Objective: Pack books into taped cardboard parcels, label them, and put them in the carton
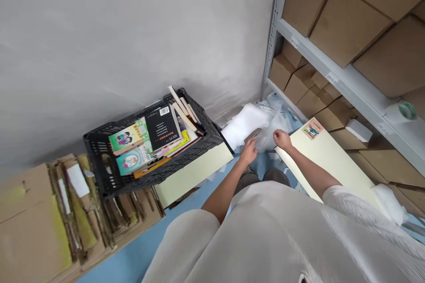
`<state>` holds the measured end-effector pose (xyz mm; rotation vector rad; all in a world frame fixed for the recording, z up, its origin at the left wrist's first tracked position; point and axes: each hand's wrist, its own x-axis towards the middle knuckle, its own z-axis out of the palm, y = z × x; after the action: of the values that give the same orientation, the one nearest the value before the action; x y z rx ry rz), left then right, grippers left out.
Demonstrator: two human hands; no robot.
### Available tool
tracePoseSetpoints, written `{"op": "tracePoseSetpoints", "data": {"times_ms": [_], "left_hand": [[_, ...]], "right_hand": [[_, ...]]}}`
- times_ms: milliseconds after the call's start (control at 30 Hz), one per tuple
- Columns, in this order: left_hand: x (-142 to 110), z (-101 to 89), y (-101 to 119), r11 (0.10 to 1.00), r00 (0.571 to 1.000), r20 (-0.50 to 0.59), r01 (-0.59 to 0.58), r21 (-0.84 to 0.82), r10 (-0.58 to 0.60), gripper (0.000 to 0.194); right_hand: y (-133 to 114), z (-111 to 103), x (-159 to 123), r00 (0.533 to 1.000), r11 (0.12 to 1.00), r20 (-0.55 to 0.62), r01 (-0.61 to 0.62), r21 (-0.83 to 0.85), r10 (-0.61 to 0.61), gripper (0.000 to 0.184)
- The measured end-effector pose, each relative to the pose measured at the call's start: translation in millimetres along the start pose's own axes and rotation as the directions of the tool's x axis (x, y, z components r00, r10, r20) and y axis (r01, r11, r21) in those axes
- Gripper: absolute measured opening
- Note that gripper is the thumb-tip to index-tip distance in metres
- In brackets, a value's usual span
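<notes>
My left hand is closed round a thin, flat, brownish item, seen nearly edge-on; I cannot make out its kind. Just beyond it lies a white sheet of wrapping material, and thin translucent plastic is bunched to the right of that. My right hand is curled up beside the plastic, its fingertips pressed together; whatever may be in them is hidden. A small illustrated book rests on the pale board to the right of this hand.
To the left, a black plastic crate of several books stands on a pale surface. Folded cardboard is stacked at the far left. Metal shelving with brown cartons and a tape roll borders the right. Scraps litter the blue floor.
</notes>
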<state>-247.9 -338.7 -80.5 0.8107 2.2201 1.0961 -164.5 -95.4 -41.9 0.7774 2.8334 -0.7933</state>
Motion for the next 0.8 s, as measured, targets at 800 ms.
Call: {"op": "tracePoseSetpoints", "data": {"times_ms": [800], "left_hand": [[183.8,76.9,-151.9,0.921,0.925,-0.052,0.366,-0.137,-0.376,0.052]], "right_hand": [[109.0,203.4,298.1,0.976,0.992,0.180,-0.122,-0.011,0.122,0.026]]}}
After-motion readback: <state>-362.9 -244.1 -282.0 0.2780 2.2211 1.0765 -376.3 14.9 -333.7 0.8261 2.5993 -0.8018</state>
